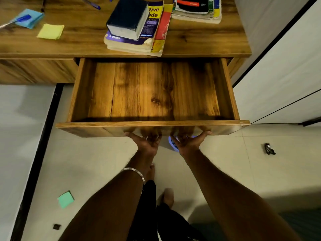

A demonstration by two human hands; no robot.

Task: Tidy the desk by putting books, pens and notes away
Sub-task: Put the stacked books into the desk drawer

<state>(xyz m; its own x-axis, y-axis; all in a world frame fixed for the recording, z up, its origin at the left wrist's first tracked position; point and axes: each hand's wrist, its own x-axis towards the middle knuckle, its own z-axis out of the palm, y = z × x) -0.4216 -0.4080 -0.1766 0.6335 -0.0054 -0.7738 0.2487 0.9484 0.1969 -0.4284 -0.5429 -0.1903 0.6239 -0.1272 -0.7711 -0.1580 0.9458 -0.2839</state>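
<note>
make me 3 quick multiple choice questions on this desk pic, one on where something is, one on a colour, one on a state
1. Where does the green note pad lie?
A. in the drawer
B. on the floor
C. on a book stack

2. What colour is the note pad beside the blue note pad on the desk?
A. yellow
B. pink
C. white

3. What state is the drawer in?
A. pushed shut
B. pulled out, full of books
C. pulled out, nothing inside

Answers:
1. B, it sits on the tiles left of the person's arms.
2. A, the yellow note pad lies just right of the blue one.
3. C, only bare wood shows inside, with the left hand and right hand holding its front panel from below.
</note>
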